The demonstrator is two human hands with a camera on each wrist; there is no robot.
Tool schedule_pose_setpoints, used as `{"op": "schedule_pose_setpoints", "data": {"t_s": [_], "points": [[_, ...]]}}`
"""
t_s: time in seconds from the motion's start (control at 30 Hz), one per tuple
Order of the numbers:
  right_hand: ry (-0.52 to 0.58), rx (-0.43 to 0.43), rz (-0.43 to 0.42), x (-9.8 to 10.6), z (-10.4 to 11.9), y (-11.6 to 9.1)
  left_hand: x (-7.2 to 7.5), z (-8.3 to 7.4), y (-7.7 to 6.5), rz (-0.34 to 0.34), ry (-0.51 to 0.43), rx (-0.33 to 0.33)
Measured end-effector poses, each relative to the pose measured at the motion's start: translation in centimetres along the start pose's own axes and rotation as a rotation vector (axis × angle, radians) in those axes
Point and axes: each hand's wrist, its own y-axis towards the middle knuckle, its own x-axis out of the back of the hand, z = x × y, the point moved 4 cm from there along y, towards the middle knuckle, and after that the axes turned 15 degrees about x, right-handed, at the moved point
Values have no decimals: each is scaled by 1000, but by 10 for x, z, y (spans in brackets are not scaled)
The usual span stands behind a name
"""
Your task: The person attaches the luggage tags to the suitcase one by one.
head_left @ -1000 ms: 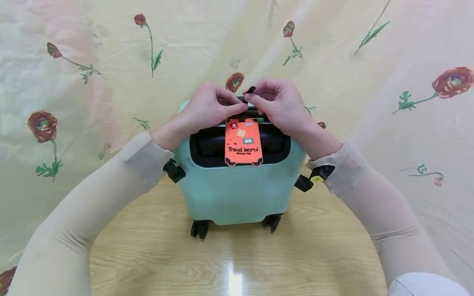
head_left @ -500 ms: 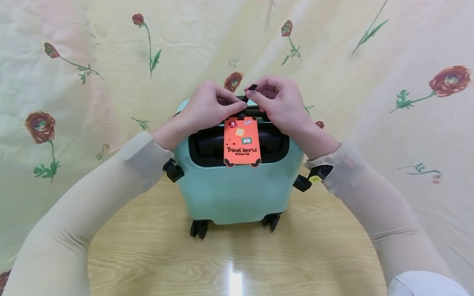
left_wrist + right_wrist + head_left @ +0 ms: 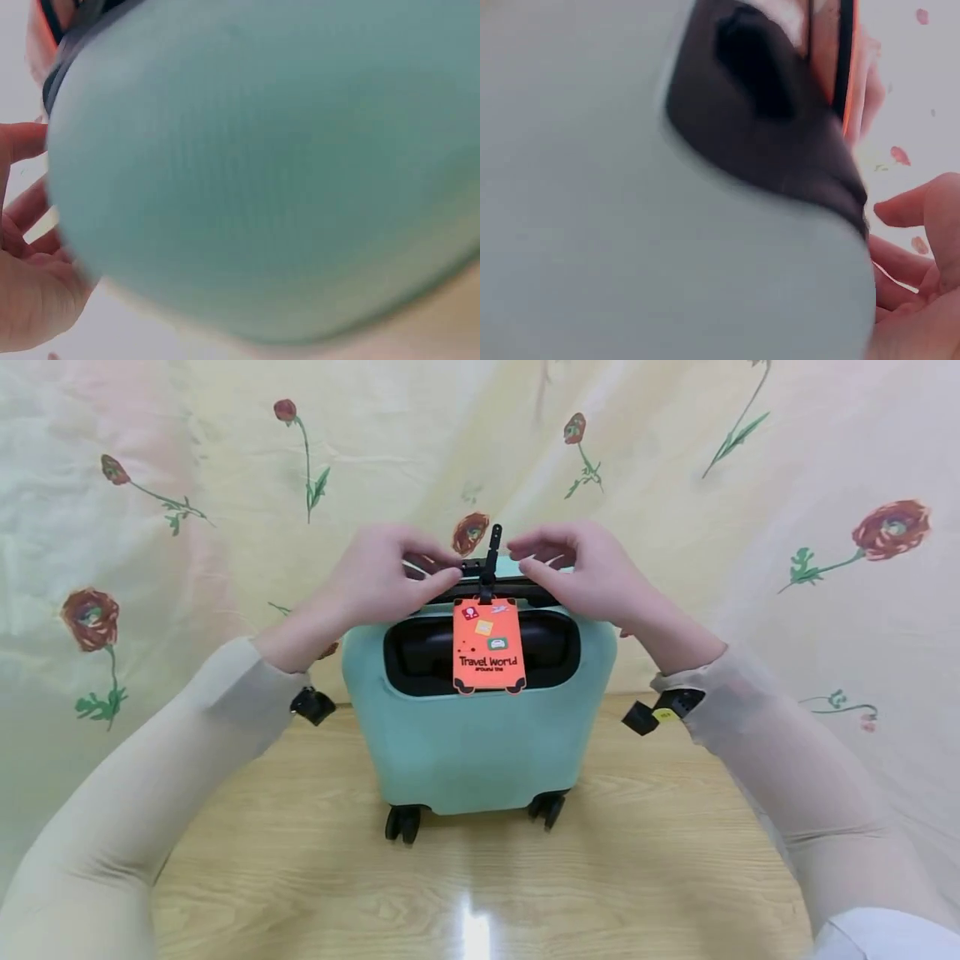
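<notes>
An orange luggage tag (image 3: 490, 643) printed "Travel World" hangs over the front of a mint-green suitcase (image 3: 480, 752). Its black strap (image 3: 491, 560) loops at the suitcase's top handle, with a holed end sticking up. My left hand (image 3: 393, 572) hovers left of the strap, fingers loosely bent; the tips come close to a dark holed piece by the handle, and contact is unclear. To the right of the strap, my right hand (image 3: 588, 568) is held apart from it, fingers relaxed. Both wrist views show mostly blurred suitcase shell, with relaxed fingers at the edge.
The suitcase stands upright on black wheels (image 3: 405, 822) on a wood-grain surface (image 3: 337, 877). Behind it hangs a pale cloth (image 3: 405, 435) with printed red flowers. Dark wrist cameras (image 3: 313, 705) sit near both sides of the suitcase.
Both hands have let go of the strap and moved apart, left hand leftward, right hand rightward. The strap's end now stands up by itself; the tag hangs almost where it was.
</notes>
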Motion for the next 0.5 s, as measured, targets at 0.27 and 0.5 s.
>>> {"op": "schedule_pose_setpoints", "data": {"t_s": [0.27,0.5], "points": [[-213,36,24,25,-26,-41,29,48,-34,-112,93,31],[-318,33,84,38,-53,-81,33,92,-73,-161,123,97]]}}
